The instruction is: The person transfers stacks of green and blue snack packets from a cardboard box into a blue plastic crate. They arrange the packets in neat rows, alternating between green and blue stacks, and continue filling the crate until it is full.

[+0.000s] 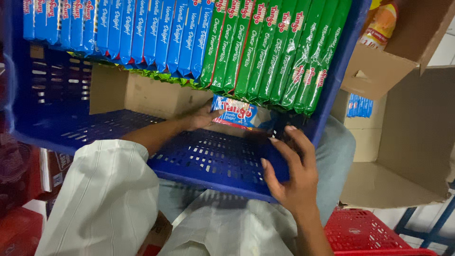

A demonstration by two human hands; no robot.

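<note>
A blue perforated plastic crate (208, 159) lies tilted on my lap. Inside it stand a row of blue wafer packs (142, 33) on the left and a row of green wafer packs (270, 52) on the right. My left hand (201, 116) reaches into the crate and holds a blue wafer pack (235, 114) lying flat under the green row. My right hand (291, 168) grips the crate's near right corner, fingers curled over the rim. A brown cardboard sheet (151, 97) lines the crate behind the packs.
An open cardboard box (403, 142) stands at the right, with more blue packs (359, 105) inside and an orange packet (379, 23) above it. A red plastic crate (365, 232) sits at lower right. Red packages (19, 189) lie at the left.
</note>
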